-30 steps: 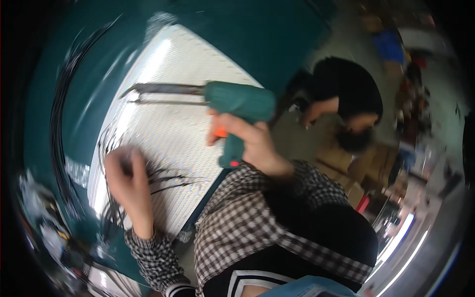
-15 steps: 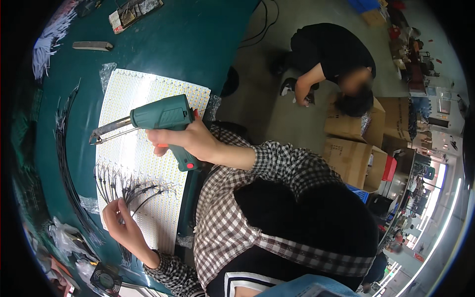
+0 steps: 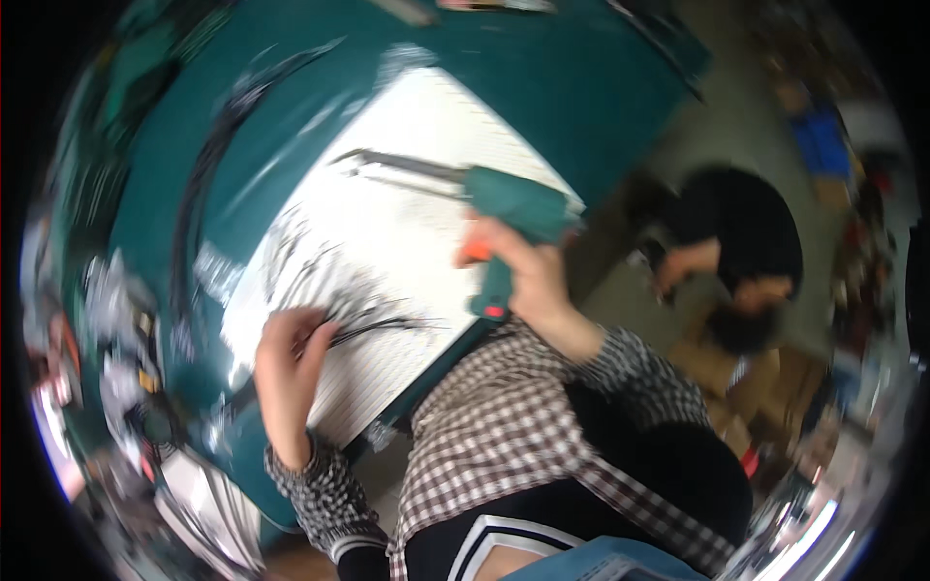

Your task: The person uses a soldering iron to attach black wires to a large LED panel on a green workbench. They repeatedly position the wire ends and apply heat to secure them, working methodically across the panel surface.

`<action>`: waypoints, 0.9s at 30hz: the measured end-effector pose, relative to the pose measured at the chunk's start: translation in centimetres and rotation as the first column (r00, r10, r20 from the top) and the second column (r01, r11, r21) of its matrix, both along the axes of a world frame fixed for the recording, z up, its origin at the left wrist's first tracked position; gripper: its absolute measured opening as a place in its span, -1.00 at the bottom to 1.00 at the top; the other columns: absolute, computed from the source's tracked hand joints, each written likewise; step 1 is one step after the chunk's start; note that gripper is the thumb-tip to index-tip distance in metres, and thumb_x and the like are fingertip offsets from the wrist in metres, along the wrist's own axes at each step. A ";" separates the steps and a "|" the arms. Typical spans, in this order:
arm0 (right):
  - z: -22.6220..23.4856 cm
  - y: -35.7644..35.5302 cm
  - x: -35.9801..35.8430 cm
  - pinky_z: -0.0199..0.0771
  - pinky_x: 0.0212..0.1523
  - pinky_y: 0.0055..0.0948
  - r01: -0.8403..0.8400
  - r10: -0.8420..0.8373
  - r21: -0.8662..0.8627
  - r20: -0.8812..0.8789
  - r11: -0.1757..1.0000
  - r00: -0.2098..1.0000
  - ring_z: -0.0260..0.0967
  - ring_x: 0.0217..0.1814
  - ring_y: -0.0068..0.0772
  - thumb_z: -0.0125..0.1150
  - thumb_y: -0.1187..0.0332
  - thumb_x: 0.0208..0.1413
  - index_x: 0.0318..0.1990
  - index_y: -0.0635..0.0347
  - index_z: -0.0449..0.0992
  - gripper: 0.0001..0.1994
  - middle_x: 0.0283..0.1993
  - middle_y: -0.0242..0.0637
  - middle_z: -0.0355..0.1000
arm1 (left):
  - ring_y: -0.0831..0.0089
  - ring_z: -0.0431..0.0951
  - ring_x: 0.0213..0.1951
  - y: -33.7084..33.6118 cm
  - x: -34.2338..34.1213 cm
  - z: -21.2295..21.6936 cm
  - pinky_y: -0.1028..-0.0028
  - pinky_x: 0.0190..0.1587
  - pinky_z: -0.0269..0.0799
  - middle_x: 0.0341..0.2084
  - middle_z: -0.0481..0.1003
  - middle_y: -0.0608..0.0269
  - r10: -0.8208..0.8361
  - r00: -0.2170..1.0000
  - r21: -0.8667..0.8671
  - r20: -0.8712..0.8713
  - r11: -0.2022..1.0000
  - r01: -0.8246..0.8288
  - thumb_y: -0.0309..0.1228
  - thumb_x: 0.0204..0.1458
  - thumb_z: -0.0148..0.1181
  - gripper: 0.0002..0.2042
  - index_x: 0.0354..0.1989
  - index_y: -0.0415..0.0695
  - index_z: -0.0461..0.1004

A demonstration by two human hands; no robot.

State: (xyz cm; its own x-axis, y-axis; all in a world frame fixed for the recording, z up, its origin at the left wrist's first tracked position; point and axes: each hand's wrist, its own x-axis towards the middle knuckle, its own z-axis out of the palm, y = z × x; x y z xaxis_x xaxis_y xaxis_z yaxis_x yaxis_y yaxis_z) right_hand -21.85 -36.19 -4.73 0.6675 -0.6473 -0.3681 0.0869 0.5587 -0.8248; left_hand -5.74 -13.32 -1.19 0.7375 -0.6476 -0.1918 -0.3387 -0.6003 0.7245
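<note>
My right hand (image 3: pixel 542 281) is wrapped round the handle of a green soldering gun (image 3: pixel 513 201) with an orange trigger. Its long metal tip points left, over a white panel of LED boards (image 3: pixel 446 121) lying on the table. My left hand (image 3: pixel 289 363) has thumb and fingers closed on a bunch of thin black wires (image 3: pixel 373 327) at the panel's near left part. The wire ends fan out over the panel. Motion blur hides the finer wire ends and whether the tip touches anything.
On the green tabletop (image 3: pixel 581 107), a long bundle of black wires (image 3: pixel 208 160) lies left of the panel. Clear plastic bags (image 3: pixel 111 300) and clutter fill the left edge. To the right, a person in black (image 3: pixel 741 218) crouches on the floor near cardboard boxes (image 3: pixel 785 382).
The whole view has swung, so the panel now appears slanted and farther right. Both hands keep their holds on the soldering gun and the wires.
</note>
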 end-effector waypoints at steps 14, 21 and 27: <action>2.0 -0.9 -0.9 0.60 -0.21 -0.22 -0.100 0.099 -0.120 -0.016 0.988 0.995 0.49 -0.29 -0.34 0.03 0.17 0.31 0.04 0.37 0.39 -0.61 -0.30 -0.24 0.45 | 0.39 0.62 -0.36 -3.0 1.9 1.6 0.46 -0.26 0.52 -0.41 0.59 0.15 -0.016 0.992 -0.110 -0.127 0.994 0.002 -0.49 0.04 0.31 -0.83 -0.21 -0.25 0.55; 2.5 -2.4 -0.9 0.48 -0.17 -0.31 -0.209 0.207 -0.160 -0.033 0.965 0.978 0.44 -0.19 -0.41 0.08 0.04 0.30 0.07 0.22 0.36 -0.57 -0.22 -0.35 0.46 | 0.41 0.59 -0.31 -2.7 2.4 0.5 0.46 -0.26 0.50 -0.38 0.55 0.18 0.054 0.979 -0.161 -0.194 0.983 -0.086 -0.54 0.03 0.28 -0.89 -0.28 -0.27 0.54; 2.8 -2.5 -0.9 0.54 -0.18 -0.18 -0.191 0.189 -0.185 -0.029 0.964 0.982 0.46 -0.22 -0.29 0.09 0.13 0.28 0.07 0.36 0.37 -0.57 -0.22 -0.23 0.46 | 0.23 0.56 -0.31 -3.2 3.0 0.7 0.41 -0.26 0.48 -0.39 0.50 0.10 -0.047 0.997 -0.161 -0.063 0.986 0.037 -0.56 0.00 0.27 -0.91 -0.33 -0.27 0.52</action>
